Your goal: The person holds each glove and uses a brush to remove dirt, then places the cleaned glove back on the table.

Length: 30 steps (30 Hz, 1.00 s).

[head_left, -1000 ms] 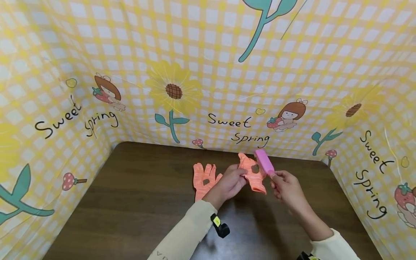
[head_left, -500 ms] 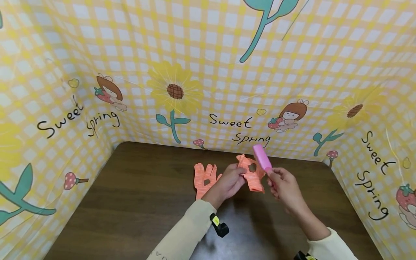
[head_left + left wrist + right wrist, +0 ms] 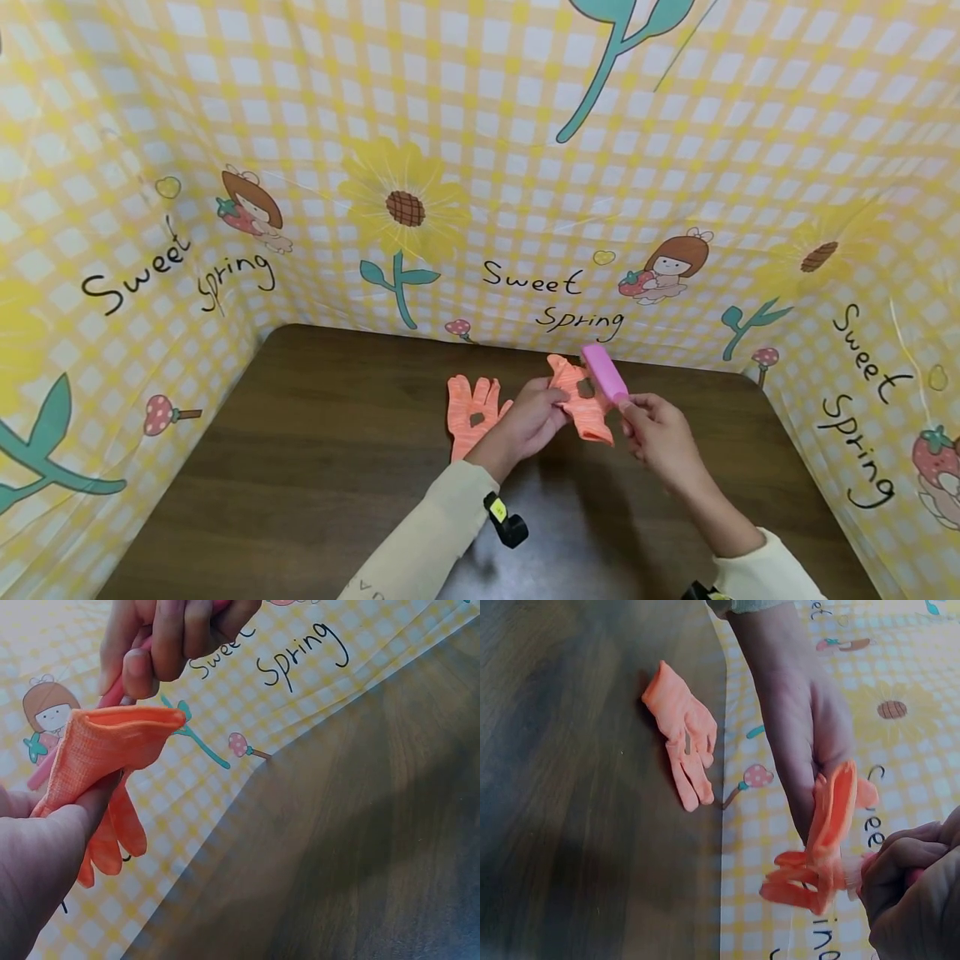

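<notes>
My left hand (image 3: pixel 534 421) pinches an orange knit glove (image 3: pixel 596 418) above the table, thumb on its near face. The glove has a dark patch on it, and its cuff gapes in the left wrist view. My right hand (image 3: pixel 663 437) grips the handle of a pink brush (image 3: pixel 604 372), whose head lies against the glove's right side. Pale bristles (image 3: pixel 850 874) meet the fabric in the right wrist view. A second orange glove (image 3: pixel 467 427) with a similar dark patch lies flat on the table, partly hidden behind the left forearm.
The dark wooden table (image 3: pixel 315 467) is enclosed at the back and both sides by a yellow checked cloth (image 3: pixel 510 208) with printed flowers. The cloth stands close behind the hands. Black straps with cameras (image 3: pixel 507 521) sit on the wrists.
The brush head rose slightly off the glove half a second ago and is now lower against it. The held glove has shifted and tilted a little. The glove on the table stays put.
</notes>
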{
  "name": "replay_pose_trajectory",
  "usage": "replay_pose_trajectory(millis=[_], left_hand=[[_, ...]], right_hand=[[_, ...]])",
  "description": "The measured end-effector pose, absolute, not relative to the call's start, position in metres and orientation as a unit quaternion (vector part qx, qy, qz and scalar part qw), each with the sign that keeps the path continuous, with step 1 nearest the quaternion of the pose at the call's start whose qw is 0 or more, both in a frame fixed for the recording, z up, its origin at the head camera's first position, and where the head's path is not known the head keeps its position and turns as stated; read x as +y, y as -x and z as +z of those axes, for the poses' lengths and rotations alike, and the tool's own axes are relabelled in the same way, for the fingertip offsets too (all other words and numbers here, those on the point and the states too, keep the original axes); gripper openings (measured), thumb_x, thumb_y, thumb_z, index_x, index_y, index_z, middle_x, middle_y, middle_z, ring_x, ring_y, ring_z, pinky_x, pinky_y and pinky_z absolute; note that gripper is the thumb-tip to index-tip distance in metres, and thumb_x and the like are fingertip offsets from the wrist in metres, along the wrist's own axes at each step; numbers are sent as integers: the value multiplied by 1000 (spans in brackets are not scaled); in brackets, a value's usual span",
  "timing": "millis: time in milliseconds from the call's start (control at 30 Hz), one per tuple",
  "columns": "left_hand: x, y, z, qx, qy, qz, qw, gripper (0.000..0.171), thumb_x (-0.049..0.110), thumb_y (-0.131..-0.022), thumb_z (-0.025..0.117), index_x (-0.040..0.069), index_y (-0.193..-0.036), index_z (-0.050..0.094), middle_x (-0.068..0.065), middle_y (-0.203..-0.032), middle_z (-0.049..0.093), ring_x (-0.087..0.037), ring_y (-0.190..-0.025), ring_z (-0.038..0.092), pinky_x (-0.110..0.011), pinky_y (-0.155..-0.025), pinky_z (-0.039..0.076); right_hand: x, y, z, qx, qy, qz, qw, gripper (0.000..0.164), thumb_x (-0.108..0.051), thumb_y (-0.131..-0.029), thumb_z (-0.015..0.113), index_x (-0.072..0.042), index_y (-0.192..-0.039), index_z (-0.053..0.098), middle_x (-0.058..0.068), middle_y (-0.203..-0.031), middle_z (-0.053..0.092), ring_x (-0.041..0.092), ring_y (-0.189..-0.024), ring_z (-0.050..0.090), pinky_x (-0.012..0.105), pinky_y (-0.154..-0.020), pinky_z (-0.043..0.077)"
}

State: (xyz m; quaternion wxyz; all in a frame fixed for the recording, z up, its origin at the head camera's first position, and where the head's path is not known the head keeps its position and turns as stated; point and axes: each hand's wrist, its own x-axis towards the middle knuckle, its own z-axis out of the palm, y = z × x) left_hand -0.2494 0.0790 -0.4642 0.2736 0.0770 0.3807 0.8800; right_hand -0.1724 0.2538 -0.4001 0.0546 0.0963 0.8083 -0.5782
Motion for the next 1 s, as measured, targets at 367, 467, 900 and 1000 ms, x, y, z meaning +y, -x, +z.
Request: replay_pose_trajectory(millis=[367, 467, 900, 1000], left_hand=[[78, 250, -464, 399, -82, 871, 276, 51, -8, -101, 32, -9, -152, 31, -22, -156, 41, -32, -148, 39, -51, -122, 31], [76, 252, -465, 400, -78, 873, 269, 51, -8, -101, 32, -9, -152, 31, -21, -155, 41, -32, -147, 39, -50, -123, 30], [80, 249, -458, 405, -89, 870, 266, 50, -5, -103, 31, -11, -153, 29, -23, -160, 39, -33, -150, 36, -50, -124, 29], [78, 250, -459, 403, -87, 871, 267, 51, -6, -103, 31, -11, -154, 27, -23, -161, 37, -34, -151, 34, -50, -124, 28]], right_hand=[[271, 173, -396, 800, -122, -587, 38, 32, -23, -108, 47, 8, -116, 52, -4, -69, 54, 5, -50, 42, 20, -42, 34], [276, 174, -392, 798, -128, -588, 35, 31, -25, -108, 46, 5, -110, 55, -6, -67, 53, 3, -51, 42, 18, -41, 34], [258, 174, -396, 828, -85, -543, 112, 37, -33, -110, 45, -1, -98, 58, -2, -67, 50, 8, -52, 40, 22, -44, 35], [261, 175, -395, 831, -93, -533, 126, 40, -36, -110, 44, -2, -98, 61, -4, -66, 49, 8, -52, 39, 22, -45, 35]])
